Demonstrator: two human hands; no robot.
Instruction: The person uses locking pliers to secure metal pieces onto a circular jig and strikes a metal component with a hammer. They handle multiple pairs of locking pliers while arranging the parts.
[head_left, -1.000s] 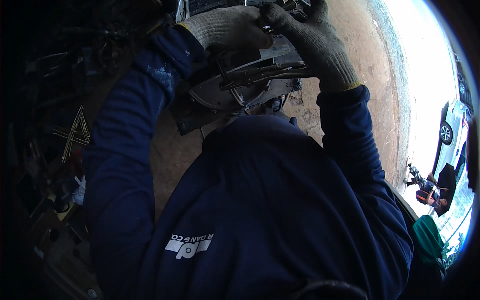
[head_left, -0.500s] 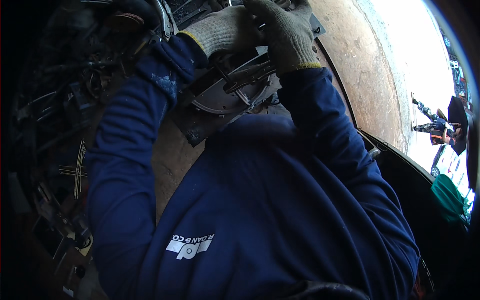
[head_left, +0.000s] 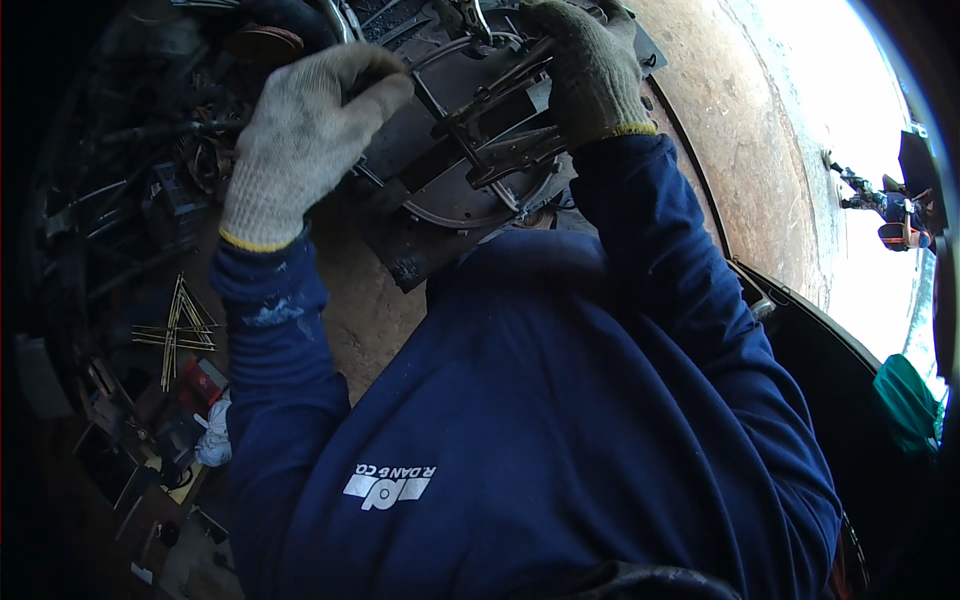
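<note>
My left hand [head_left: 315, 130], in a pale knit glove with a yellow cuff, is raised left of the metalwork. Its fingers are bent, with a gap between them and the thumb, and nothing shows in it. My right hand [head_left: 597, 80], in a matching glove, is closed at the far right of the work; its fingertips and what they grip are hidden. Beside it, dark metal bars [head_left: 485, 100] cross a curved metal rim [head_left: 440, 217] on a dark plate [head_left: 405, 265]. A shiny clamp-like tool [head_left: 465, 15] stands at the far edge.
A round reddish-brown disc [head_left: 262, 43] lies at the far left. Thin yellowish rods [head_left: 175, 325] are crossed on the left, near a white crumpled bag [head_left: 214, 435]. A brown ground strip [head_left: 740, 110] runs along the right. A person [head_left: 895, 210] is outside, beyond a green cloth [head_left: 908, 400].
My left hand has come away from the metalwork, moving left and nearer to me, uncovering bars and the shiny tool. My right hand has shifted only slightly to the right.
</note>
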